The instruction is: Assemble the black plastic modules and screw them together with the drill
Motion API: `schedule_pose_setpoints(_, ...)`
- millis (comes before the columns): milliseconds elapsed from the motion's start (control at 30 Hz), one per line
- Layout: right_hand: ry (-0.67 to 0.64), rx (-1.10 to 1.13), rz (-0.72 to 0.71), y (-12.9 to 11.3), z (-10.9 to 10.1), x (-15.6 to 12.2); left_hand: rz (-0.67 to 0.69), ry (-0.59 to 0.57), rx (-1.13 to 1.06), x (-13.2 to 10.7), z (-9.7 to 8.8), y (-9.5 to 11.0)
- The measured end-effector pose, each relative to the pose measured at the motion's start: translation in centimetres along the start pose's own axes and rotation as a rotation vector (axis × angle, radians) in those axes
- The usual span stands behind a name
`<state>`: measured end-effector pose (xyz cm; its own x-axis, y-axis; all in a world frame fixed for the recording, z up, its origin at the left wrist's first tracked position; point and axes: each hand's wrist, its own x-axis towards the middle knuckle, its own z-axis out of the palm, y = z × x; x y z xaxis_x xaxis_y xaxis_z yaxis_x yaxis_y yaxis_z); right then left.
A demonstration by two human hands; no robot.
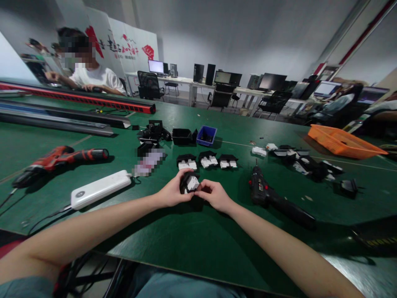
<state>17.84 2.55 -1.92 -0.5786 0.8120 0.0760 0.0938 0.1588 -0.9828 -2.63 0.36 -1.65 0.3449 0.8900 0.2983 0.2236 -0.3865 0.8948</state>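
Both my hands meet over the green table (198, 240), holding one small black-and-white plastic part (190, 182) between them. My left hand (172, 191) grips its left side and my right hand (214, 194) pinches its right side. Just beyond it lie three similar black-and-white parts (207, 160) in a row. A black electric screwdriver (273, 196) lies to the right of my right hand.
A white power bank (99, 189) and a red drill (58, 158) lie at the left. Black and blue bins (206, 135) stand further back, with more loose parts (304, 162) and an orange tray (341, 141) at the right. Another person (89, 74) sits at the far left.
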Motion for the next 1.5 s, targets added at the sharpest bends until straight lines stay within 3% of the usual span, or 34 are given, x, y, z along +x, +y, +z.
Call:
schedule_pose_setpoints(600,-0.091,0.095,0.026,-0.38,-0.38,0.09,0.055,-0.083,0.094,-0.33,-0.05,-0.25)
schedule_pose_setpoints(1300,0.021,0.045,0.047,0.32,-0.27,0.03,-0.031,0.019,-0.044,0.27,-0.49,0.16)
schedule_pose_setpoints(1500,-0.007,0.024,0.01,0.1,0.15,-0.34,-0.028,0.025,-0.04,0.28,-0.53,0.23)
